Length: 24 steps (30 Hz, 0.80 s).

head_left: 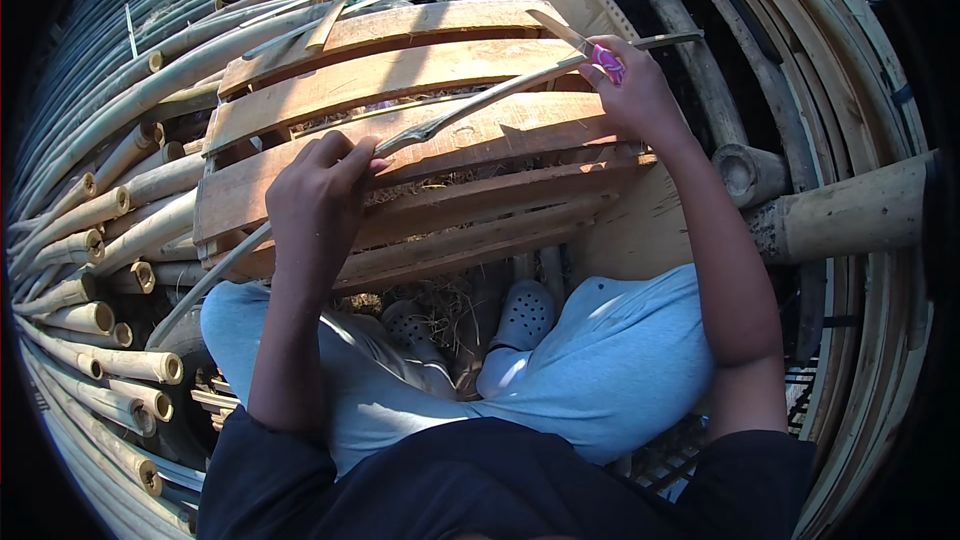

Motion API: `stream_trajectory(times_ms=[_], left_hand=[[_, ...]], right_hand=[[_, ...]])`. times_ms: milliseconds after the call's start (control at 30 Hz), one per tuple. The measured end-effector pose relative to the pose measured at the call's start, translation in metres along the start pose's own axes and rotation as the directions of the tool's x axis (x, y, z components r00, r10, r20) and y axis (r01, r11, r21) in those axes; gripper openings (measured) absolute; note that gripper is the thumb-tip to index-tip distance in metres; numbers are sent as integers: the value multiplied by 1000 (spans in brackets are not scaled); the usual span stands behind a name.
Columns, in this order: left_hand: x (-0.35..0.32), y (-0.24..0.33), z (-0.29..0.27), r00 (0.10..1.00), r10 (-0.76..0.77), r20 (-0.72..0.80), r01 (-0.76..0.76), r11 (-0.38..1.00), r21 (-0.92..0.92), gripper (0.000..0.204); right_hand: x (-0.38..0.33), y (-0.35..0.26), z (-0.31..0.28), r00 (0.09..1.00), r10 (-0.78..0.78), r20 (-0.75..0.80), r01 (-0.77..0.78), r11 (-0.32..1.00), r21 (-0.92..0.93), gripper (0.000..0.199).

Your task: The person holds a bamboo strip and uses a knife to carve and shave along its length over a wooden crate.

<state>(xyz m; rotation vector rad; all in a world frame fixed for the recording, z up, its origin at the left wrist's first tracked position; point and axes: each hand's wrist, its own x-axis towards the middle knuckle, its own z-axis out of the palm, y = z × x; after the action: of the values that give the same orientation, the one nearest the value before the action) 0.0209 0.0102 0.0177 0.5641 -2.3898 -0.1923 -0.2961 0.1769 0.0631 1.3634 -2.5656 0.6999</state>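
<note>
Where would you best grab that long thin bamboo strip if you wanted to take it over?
Judging by its pose, grip the bamboo strip at its bare middle stretch, from above. It lies slanted over the wooden pallet, the left hand pinching its lower part and the right hand holding a knife by its upper end.

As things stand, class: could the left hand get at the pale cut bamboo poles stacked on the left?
Probably yes: the left hand grips a thin bamboo strip, but the poles lie unobstructed nearby.
</note>
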Motion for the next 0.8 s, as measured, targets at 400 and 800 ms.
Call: stream_trajectory(times_ms=[400, 800], left_hand=[[-3, -5, 13, 997, 73, -24, -71, 996, 51, 12], [-7, 8, 18, 996, 87, -24, -85, 994, 69, 13]], right_hand=[[-22, -68, 4, 739, 539, 404, -631, 764, 136, 47], [-39, -103, 21, 895, 287, 341, -321, 946, 45, 50]])
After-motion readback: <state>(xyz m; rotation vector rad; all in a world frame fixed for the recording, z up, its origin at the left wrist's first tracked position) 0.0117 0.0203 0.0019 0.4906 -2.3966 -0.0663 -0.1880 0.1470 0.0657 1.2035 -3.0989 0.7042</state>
